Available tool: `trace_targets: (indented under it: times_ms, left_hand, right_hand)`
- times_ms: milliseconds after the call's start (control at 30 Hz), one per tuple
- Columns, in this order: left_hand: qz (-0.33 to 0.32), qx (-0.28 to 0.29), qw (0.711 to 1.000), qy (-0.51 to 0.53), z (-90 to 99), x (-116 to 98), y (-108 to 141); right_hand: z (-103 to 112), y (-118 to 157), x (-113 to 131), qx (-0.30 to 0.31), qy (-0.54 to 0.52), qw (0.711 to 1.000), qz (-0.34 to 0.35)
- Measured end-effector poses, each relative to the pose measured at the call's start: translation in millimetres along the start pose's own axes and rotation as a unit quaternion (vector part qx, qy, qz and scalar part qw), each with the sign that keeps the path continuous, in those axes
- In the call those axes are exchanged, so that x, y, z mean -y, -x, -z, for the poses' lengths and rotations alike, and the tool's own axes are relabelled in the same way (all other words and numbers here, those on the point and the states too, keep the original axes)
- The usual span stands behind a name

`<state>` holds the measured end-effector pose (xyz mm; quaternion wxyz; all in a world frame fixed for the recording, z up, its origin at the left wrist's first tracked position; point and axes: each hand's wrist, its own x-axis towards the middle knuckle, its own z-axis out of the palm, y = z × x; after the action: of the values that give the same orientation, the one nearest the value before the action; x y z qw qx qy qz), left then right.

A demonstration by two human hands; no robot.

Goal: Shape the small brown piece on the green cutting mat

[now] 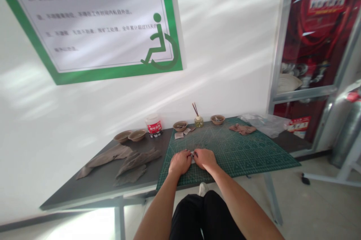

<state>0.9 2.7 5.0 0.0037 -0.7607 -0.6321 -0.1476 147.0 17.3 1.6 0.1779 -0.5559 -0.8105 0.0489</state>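
Note:
My left hand (180, 162) and my right hand (205, 158) meet over the near part of a green cutting mat (239, 153). Both have their fingers closed on a small whitish piece (193, 158), which shows only in the narrow gap between them. Whether it is paper or cloth I cannot tell. Beyond the hands, a pale square piece (179, 135) and a smaller pale piece (186, 131) lie flat on the mat. Just behind these stands a brown bowl (179, 128) with small items in it.
Grey-brown cloths (135, 160) lie on the dark table (93, 187) at left, near two bowls (137, 138) and a red-labelled white tub (154, 127). Toward the back are a reed diffuser (199, 120), another bowl (217, 122), a brown cloth (243, 129) and a clear plastic bag (266, 123).

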Motion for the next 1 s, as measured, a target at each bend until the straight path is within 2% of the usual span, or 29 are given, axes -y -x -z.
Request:
trace_targets:
  times_ms: [367, 600, 767, 1000]
  left_hand:
    - [0.012, 0.008, 1.000, -0.008, 4.3, -3.7, 0.3]
    - [0.007, -0.007, 1.000, -0.011, -2.6, 1.8, -2.8]
    - [-0.019, -0.024, 1.000, -0.006, -7.9, 6.3, -5.1]
    - [-0.003, -0.018, 1.000, -0.008, -8.5, 5.5, -5.6]
  right_hand:
    - [-0.8, -1.0, -0.5, 0.001, 0.000, 1.000, 0.000]
    - [-6.8, -4.6, -3.4, -0.018, -0.007, 1.000, -0.009]
    - [-6.4, -5.0, -4.1, -0.020, 0.000, 1.000, -0.004]
    - [-3.3, -3.6, -2.8, -0.002, 0.008, 1.000, -0.002]
